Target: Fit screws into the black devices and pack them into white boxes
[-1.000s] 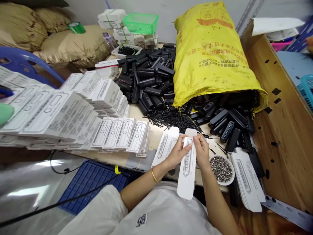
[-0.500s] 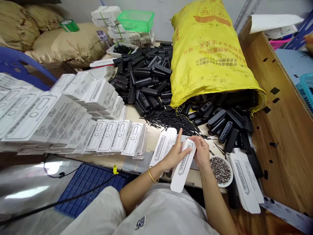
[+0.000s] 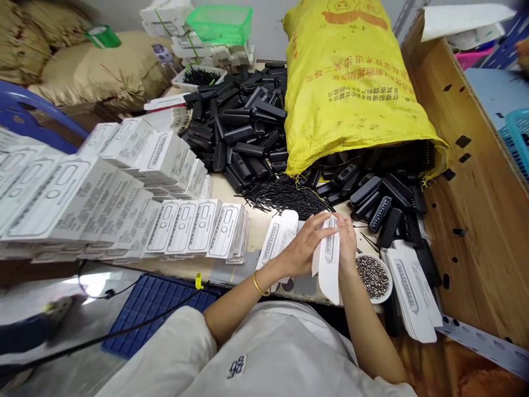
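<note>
Between both hands I hold a white printed carton (image 3: 329,270), partly opened out, with its long flap pointing down toward my lap. My left hand (image 3: 308,242) grips its left side, fingers bent over the upper part. Along the right edge, my right hand (image 3: 346,240) is closed around the same carton, its thumb near the top. Another flat white carton (image 3: 273,242) lies on the table just left of my left hand. A white bowl (image 3: 387,292) of small metal pieces stands close to my right wrist. Thin black sticks (image 3: 285,197) lie in a heap beyond my hands.
Rows of white boxes (image 3: 225,231) fill the left side. Black plastic cases (image 3: 243,132) are piled behind, and more spill from a yellow sack (image 3: 351,110). Flat cartons (image 3: 413,292) are stacked at right beside a wooden board (image 3: 475,209). A green basket (image 3: 221,25) sits at the back.
The carton has turned more upright and been squeezed from flat into a folded shape. My left fingers, stretched out before, now curl over it. A person's leg and shoe appear at lower left.
</note>
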A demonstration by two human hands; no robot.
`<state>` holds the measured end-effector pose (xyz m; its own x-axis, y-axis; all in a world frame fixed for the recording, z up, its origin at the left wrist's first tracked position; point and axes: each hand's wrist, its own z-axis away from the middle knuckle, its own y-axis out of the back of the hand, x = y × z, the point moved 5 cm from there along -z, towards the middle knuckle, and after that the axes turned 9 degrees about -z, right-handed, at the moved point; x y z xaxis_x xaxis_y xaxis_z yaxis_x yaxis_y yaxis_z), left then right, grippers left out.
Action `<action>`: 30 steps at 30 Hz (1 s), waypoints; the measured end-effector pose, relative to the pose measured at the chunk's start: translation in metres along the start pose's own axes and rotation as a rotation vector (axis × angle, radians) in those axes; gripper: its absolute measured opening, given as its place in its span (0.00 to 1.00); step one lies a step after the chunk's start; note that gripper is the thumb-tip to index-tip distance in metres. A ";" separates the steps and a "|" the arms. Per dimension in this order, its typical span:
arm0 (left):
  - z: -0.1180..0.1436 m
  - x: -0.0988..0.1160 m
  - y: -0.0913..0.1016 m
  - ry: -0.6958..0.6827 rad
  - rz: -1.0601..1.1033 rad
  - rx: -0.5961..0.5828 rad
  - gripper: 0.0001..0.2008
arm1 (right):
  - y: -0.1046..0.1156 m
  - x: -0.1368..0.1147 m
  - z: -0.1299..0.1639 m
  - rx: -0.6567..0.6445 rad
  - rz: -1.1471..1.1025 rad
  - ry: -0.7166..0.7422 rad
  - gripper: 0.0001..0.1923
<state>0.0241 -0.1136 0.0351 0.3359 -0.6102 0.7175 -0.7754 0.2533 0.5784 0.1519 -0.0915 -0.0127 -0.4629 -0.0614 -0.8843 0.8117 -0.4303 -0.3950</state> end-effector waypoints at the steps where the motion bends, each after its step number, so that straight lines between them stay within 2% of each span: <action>1: -0.001 0.001 -0.002 -0.009 -0.017 0.025 0.27 | -0.002 -0.002 0.003 -0.029 0.017 -0.007 0.20; 4: 0.001 -0.003 -0.009 0.038 0.031 0.144 0.26 | 0.005 -0.014 0.012 -0.062 0.154 0.094 0.17; 7: 0.010 -0.017 -0.007 0.241 0.123 0.311 0.34 | 0.017 -0.017 0.025 -0.129 0.537 0.291 0.17; 9: 0.014 -0.026 -0.003 0.416 0.123 0.326 0.36 | 0.025 -0.005 0.036 -0.169 0.782 0.402 0.20; 11: 0.014 -0.027 0.003 0.501 0.043 0.255 0.35 | 0.032 0.013 0.044 -0.202 0.908 0.434 0.22; 13: 0.011 -0.024 0.012 0.518 -0.091 0.174 0.33 | 0.038 0.027 0.046 -0.230 0.891 0.389 0.21; 15: 0.012 -0.022 0.021 0.560 -0.248 0.111 0.31 | 0.046 0.027 0.040 -0.221 0.761 0.299 0.18; 17: 0.016 -0.023 0.029 0.633 -0.396 0.052 0.30 | 0.060 0.011 0.027 -0.135 0.551 0.211 0.17; 19: 0.021 -0.024 0.035 0.685 -0.528 -0.002 0.29 | 0.078 -0.018 0.016 -0.021 0.340 0.179 0.18; 21: 0.022 -0.023 0.034 0.654 -0.614 -0.055 0.29 | 0.087 -0.050 0.011 -0.053 0.270 0.185 0.19; 22: 0.021 -0.021 0.031 0.601 -0.635 -0.087 0.29 | 0.085 -0.064 0.012 -0.137 0.335 0.185 0.19; 23: 0.018 -0.019 0.025 0.527 -0.636 -0.127 0.29 | 0.079 -0.072 0.014 -0.275 0.453 0.158 0.18; 25: 0.013 -0.013 0.009 0.384 -0.578 -0.208 0.29 | 0.063 -0.079 0.023 -0.533 0.659 0.122 0.16; 26: 0.012 -0.010 0.001 0.341 -0.527 -0.232 0.30 | 0.055 -0.079 0.025 -0.614 0.722 0.120 0.15; 28: 0.010 -0.011 -0.007 0.342 -0.390 -0.197 0.31 | 0.039 -0.076 0.020 -0.638 0.723 0.163 0.15; 30: 0.012 -0.017 -0.006 0.439 -0.226 -0.072 0.31 | 0.029 -0.068 -0.002 -0.518 0.626 0.225 0.17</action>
<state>0.0166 -0.1134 0.0145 0.6970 -0.2858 0.6576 -0.6234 0.2116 0.7527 0.2077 -0.0979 0.0354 0.1642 0.0533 -0.9850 0.9811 0.0944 0.1686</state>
